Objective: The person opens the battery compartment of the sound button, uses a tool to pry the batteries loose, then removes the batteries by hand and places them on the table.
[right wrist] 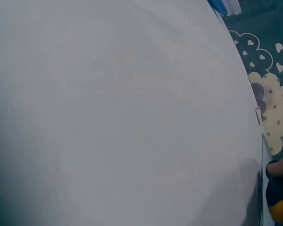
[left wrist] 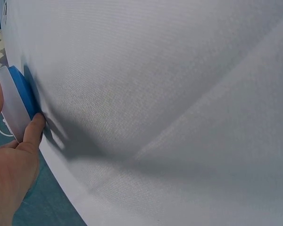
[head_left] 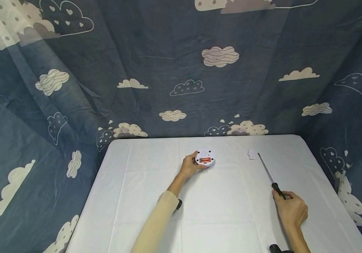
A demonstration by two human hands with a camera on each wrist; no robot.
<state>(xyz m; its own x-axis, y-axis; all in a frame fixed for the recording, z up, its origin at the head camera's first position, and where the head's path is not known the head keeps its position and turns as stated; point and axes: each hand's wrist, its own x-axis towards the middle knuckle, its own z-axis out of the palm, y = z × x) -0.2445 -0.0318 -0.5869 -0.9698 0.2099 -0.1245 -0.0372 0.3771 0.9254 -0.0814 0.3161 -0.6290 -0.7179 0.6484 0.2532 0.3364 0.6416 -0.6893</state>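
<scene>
Near the far edge of the table, my left hand grips a round white battery-powered device by its side. Its back faces up, with red batteries showing in an uncovered compartment. The left wrist view shows a blue layer on the device's other side, turned to the tabletop. On the right, my right hand holds a screwdriver by its handle, the long shaft pointing away toward the far edge. In the right wrist view the handle looks dark and yellow, mostly out of frame.
A small, pale, flat piece lies just left of the screwdriver's tip. White cloth covers the table. A dark blue curtain with cloud prints hangs behind and along both sides.
</scene>
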